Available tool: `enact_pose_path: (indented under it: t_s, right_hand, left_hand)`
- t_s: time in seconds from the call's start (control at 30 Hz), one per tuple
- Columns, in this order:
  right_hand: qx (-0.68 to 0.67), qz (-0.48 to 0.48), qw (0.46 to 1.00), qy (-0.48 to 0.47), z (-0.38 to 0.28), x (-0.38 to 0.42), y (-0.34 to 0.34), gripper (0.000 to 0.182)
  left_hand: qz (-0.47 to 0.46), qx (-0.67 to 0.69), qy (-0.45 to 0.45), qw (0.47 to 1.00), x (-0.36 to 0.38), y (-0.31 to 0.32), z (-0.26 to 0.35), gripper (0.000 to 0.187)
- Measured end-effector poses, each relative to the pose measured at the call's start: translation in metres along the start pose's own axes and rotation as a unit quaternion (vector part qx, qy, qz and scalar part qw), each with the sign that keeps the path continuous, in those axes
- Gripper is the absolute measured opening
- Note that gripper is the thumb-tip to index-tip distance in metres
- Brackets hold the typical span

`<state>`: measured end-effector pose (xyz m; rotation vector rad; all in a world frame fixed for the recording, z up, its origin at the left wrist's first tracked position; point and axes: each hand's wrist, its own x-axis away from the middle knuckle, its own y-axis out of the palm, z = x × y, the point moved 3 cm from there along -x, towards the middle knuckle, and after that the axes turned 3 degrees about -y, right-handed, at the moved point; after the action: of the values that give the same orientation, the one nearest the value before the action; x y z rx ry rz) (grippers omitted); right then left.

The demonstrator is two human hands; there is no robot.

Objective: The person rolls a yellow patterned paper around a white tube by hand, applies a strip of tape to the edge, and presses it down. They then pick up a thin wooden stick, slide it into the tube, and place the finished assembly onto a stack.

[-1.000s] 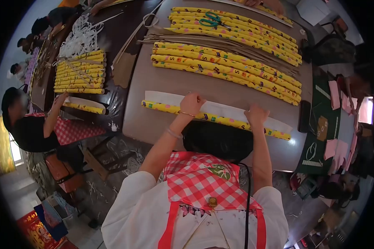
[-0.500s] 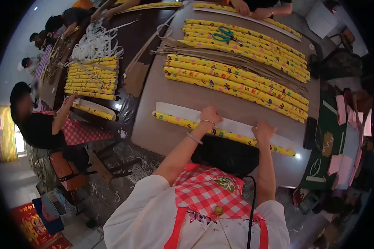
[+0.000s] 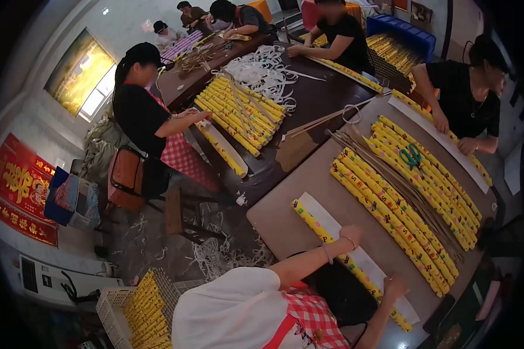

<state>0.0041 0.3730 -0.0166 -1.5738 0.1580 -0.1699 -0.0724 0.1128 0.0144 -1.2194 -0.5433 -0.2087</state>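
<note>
On the brown table, a yellow patterned roll [image 3: 311, 223] lies along a white strip [image 3: 326, 216] near the table's front edge. My left hand [image 3: 351, 234], with a bracelet at the wrist, is closed over the strip beside the roll; what its fingers hold is hidden. Farther down the same strip is my right hand [image 3: 395, 288], fingers bent inward, its grip too small to make out. Several yellow rolls [image 3: 390, 218] lie in a row beyond my hands, with brown paper strips [image 3: 416, 200] behind them. Green-handled scissors [image 3: 411, 156] rest on the farther rolls.
One co-worker [image 3: 471, 99] leans over the table's far side. Another person [image 3: 140, 104] stands at the dark table [image 3: 262, 183], which holds white strips [image 3: 262, 67] and more rolls [image 3: 239, 116]. A crate [image 3: 113, 308] of rolls stands at the lower left.
The view has swung to the left and tilted, so the tables appear slanted and more co-workers show. Both my hands stay at the roll and white strip.
</note>
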Motion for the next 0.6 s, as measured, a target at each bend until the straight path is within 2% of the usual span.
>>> enact_pose_path:
  t_s: [0.13,0.23,0.3,0.33,0.4,0.43,0.5,0.53,0.57,0.6]
  right_hand:
    - [0.011,-0.052,0.999,-0.005,-0.006,-0.005,-0.011,0.011]
    - [0.009,-0.035,0.999,-0.002,-0.007,-0.003,-0.012,0.013]
    - [0.015,-0.080,0.996,0.020,-0.016,-0.001,-0.032,0.015]
    - [0.011,-0.078,0.997,0.021,-0.015,-0.002,-0.028,0.015]
    - [0.009,-0.063,0.998,0.005,-0.012,-0.001,-0.018,0.018]
    - [0.009,-0.063,0.998,0.004,-0.011,-0.001,-0.017,0.018]
    - [0.018,-0.096,0.995,0.008,-0.009,-0.001,-0.016,0.021]
    - [0.017,-0.094,0.995,0.010,-0.009,-0.001,-0.014,0.021]
    - [0.009,-0.075,0.997,0.005,-0.007,0.000,-0.011,0.022]
    - [0.003,-0.057,0.998,0.001,-0.005,-0.001,-0.009,0.023]
  left_hand:
    - [0.019,0.008,-0.016,1.000,-0.002,-0.017,-0.022,0.016]
    - [0.071,0.024,-0.039,0.996,-0.014,-0.005,-0.043,0.015]
    - [0.142,0.032,-0.019,0.989,-0.012,-0.011,-0.049,0.015]
    - [0.146,0.029,-0.017,0.989,-0.009,-0.013,-0.052,0.015]
    - [0.123,0.134,0.134,0.974,0.004,-0.013,-0.049,0.019]
    - [0.124,0.135,0.134,0.974,0.009,-0.012,-0.049,0.019]
    - [0.017,0.242,0.258,0.935,0.021,-0.011,-0.041,0.030]
    - [0.017,0.241,0.261,0.935,0.034,-0.023,-0.040,0.030]
    - [-0.149,0.409,0.281,0.855,0.054,-0.030,-0.036,0.032]
    - [-0.306,0.552,0.284,0.722,0.075,-0.040,-0.029,0.034]
